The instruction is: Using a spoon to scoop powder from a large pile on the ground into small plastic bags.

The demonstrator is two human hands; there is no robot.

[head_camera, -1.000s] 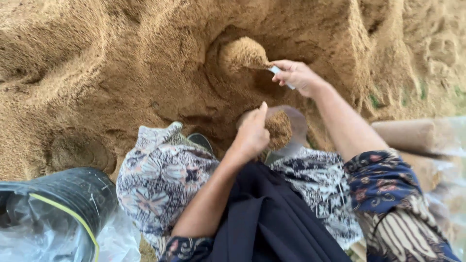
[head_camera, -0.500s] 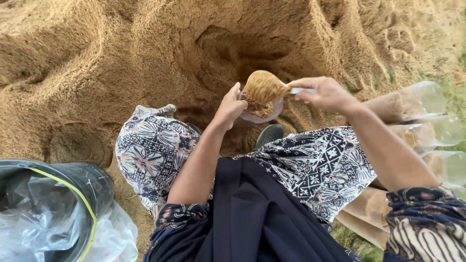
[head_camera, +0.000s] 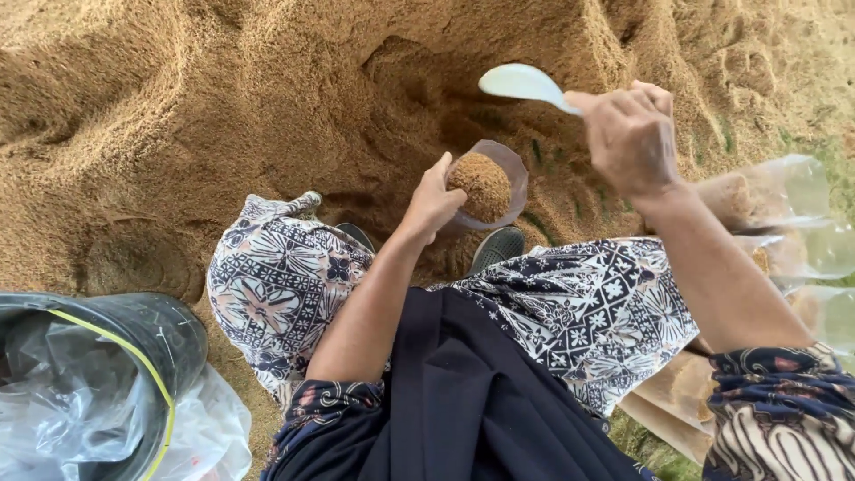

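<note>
My left hand (head_camera: 434,200) grips the rim of a clear plastic bag (head_camera: 512,174) held open between my knees. The bag is filled with brown husk (head_camera: 482,185) heaped near its mouth. My right hand (head_camera: 628,134) holds the handle of a white scoop (head_camera: 521,82), raised above and to the right of the bag. The scoop looks empty. A large pile of the same tan husk (head_camera: 223,107) lies in front of me, with a dug hollow (head_camera: 419,76) just beyond the bag.
A black bucket (head_camera: 134,356) lined with clear plastic stands at the lower left. Several filled clear bags (head_camera: 784,205) lie on the right, on the ground beside my knee. My patterned trousers (head_camera: 588,312) and shoes (head_camera: 499,245) fill the lower middle.
The scoop was loaded at the hollow, came over the bag, and now it is empty and lifted away to the upper right. The bag holds more husk.
</note>
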